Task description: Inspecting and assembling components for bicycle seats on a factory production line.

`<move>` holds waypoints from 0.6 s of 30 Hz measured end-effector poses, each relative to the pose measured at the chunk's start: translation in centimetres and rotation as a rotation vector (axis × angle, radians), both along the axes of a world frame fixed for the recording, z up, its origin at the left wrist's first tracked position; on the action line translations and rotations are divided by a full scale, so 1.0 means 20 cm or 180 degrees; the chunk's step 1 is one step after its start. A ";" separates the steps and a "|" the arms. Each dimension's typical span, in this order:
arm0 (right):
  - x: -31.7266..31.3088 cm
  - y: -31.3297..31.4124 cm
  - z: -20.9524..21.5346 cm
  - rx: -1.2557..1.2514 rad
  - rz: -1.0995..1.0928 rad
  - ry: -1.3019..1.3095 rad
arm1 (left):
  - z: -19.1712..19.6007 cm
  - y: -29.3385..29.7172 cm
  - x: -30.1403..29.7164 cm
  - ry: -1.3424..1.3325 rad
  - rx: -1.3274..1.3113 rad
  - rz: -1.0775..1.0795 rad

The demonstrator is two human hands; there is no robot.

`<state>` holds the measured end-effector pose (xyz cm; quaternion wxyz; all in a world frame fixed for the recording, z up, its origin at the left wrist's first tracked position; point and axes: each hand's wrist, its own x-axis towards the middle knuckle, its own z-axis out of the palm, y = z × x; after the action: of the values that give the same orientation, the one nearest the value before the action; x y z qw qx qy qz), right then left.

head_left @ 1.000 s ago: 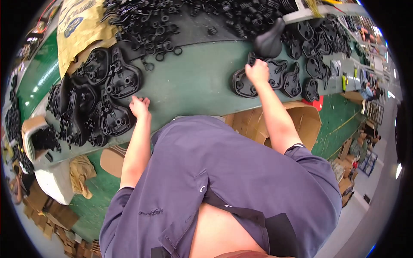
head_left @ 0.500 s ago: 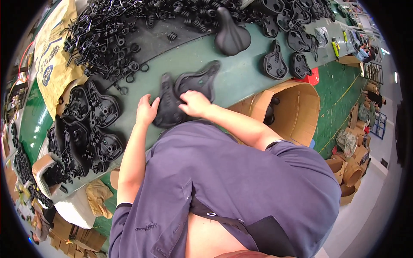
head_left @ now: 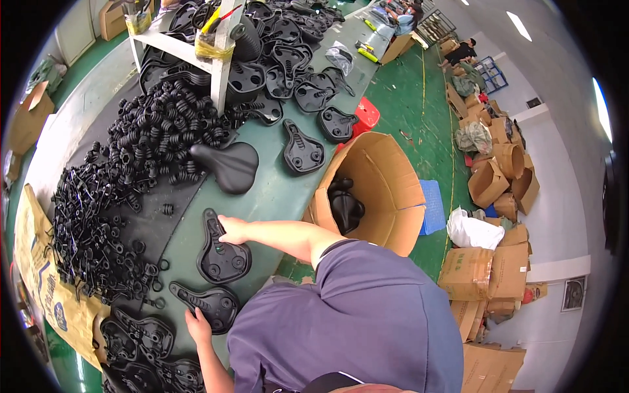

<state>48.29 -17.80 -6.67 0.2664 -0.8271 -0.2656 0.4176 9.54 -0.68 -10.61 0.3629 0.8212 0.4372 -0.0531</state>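
My right hand (head_left: 232,230) rests on a black plastic saddle base (head_left: 219,252) lying flat on the green table (head_left: 275,190), fingers closed over its narrow end. Lower down, my left hand (head_left: 198,325) holds the edge of a second black saddle base (head_left: 206,304). A finished black saddle (head_left: 229,165) lies upside up just beyond the right hand. My purple shirt hides the table's near edge.
Piles of black springs (head_left: 164,128) and small black metal parts (head_left: 92,229) cover the table's left. More saddle bases (head_left: 298,88) lie further along. An open cardboard box (head_left: 380,190) holding saddles stands at the right. Stacked cartons (head_left: 491,275) line the green floor.
Both hands held one saddle base against my body before. Now they are apart, each on a separate base laid flat on the table, and my view has swung right.
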 end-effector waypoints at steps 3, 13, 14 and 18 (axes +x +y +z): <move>0.09 0.15 0.03 -0.0006 0.0632 -0.0523 | 0.03 0.01 0.02 0.0079 0.0040 -0.0083; 0.47 0.81 0.21 -0.0217 0.0499 -0.2052 | 0.04 0.06 0.10 0.0125 0.0107 -0.0119; 0.48 0.85 0.19 -0.0221 0.0521 -0.2037 | 0.04 0.06 0.10 0.0136 0.0104 -0.0093; 0.48 0.99 0.11 -0.0643 0.0750 -0.2775 | 0.07 0.07 0.13 0.0066 0.0070 -0.0029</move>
<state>57.87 2.09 -4.43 -0.0013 -0.9115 -0.4031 0.0821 12.20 0.65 -9.27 0.3491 0.8265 0.4378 -0.0584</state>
